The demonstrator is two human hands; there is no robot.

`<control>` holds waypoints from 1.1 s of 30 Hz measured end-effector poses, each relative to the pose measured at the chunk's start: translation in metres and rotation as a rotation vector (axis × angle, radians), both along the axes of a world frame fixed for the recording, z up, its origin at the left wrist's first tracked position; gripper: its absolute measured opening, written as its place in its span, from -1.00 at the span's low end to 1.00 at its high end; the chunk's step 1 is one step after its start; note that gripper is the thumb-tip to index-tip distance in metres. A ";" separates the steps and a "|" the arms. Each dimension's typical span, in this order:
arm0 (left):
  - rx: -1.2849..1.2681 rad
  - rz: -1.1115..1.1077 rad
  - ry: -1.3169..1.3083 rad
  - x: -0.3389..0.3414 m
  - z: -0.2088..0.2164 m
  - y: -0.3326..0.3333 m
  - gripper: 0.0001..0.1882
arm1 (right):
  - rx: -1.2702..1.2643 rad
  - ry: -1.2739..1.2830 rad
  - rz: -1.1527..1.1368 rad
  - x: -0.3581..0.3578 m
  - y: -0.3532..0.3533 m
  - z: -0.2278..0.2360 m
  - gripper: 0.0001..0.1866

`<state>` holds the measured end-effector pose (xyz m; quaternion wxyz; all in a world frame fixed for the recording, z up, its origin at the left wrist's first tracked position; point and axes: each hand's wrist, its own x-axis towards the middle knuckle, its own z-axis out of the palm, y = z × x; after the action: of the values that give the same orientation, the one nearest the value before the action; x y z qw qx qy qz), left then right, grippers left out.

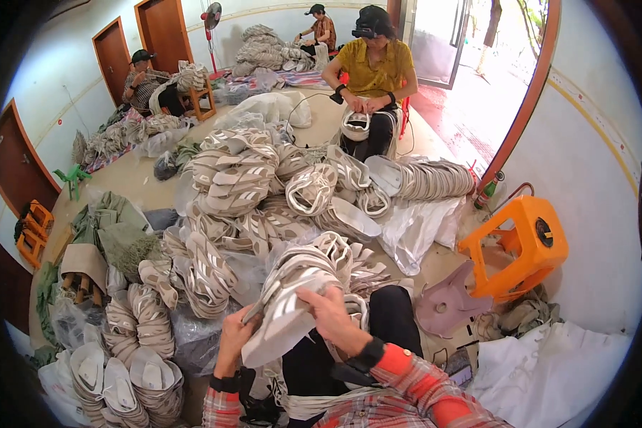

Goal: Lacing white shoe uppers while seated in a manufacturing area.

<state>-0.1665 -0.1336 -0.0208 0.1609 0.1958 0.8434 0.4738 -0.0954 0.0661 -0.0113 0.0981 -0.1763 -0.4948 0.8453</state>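
Note:
Over my lap I hold a beige-and-white shoe upper [287, 319] with pale stripes, its flat white end tilted toward me. My right hand [333, 321] is closed on its right side, thumb and fingers pressed near the stripes. At its left edge my left hand [232, 341] is closed in a pinch; a small dark sliver shows by the fingertips, too small to name. Directly behind, more nested uppers [303, 262] fan out, partly hidden by the held one. Pale strands [314, 401] lie across my lap below the hands.
A large heap of uppers [235, 171] rises ahead, with stacks [150, 378] at lower left. To the right stand an orange stool [524, 250] and a mauve plastic piece [446, 303]. Opposite me sits a person in a yellow shirt [374, 68]; two others work farther back.

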 end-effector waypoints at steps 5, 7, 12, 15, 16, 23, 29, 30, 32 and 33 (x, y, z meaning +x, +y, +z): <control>0.627 -0.057 -0.775 -0.002 -0.009 -0.008 -0.57 | 0.284 -0.029 0.075 -0.050 0.011 0.005 -0.53; 0.338 -0.156 -0.321 -0.006 -0.024 -0.012 -0.55 | 0.667 0.003 0.577 -0.031 0.033 0.034 -0.62; 0.140 0.290 -0.146 -0.052 -0.065 -0.009 -0.67 | 1.256 -0.156 0.358 0.042 0.106 -0.021 -0.62; -0.164 0.319 0.136 -0.075 -0.069 0.011 -0.65 | 1.604 -0.147 0.308 0.052 0.099 -0.082 -0.49; -0.172 0.324 0.133 -0.077 -0.065 0.017 -0.65 | 1.673 -0.168 0.269 0.046 0.095 -0.080 -0.51; -0.017 0.323 1.119 -0.001 -0.019 0.087 -0.72 | 1.453 0.088 0.192 0.061 0.121 -0.062 -0.74; -0.264 -0.471 0.570 0.073 -0.036 0.139 -0.72 | 1.548 0.127 0.599 0.070 0.126 -0.048 -0.89; -0.352 -0.609 0.445 0.067 -0.040 0.142 -0.74 | 1.568 0.200 0.624 0.068 0.132 -0.045 -0.89; -0.159 -0.623 0.174 0.052 -0.046 0.131 -0.74 | 1.603 0.120 0.873 0.054 0.141 -0.038 -0.87; 0.035 -0.629 -0.097 0.046 -0.047 0.127 -0.73 | 1.621 0.034 1.122 0.049 0.144 -0.037 -0.85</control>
<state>-0.1206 -0.0069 -0.0677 0.3362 0.4267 0.7247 0.4239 -0.0463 0.2098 -0.0483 -0.2189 0.2168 -0.9348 0.1767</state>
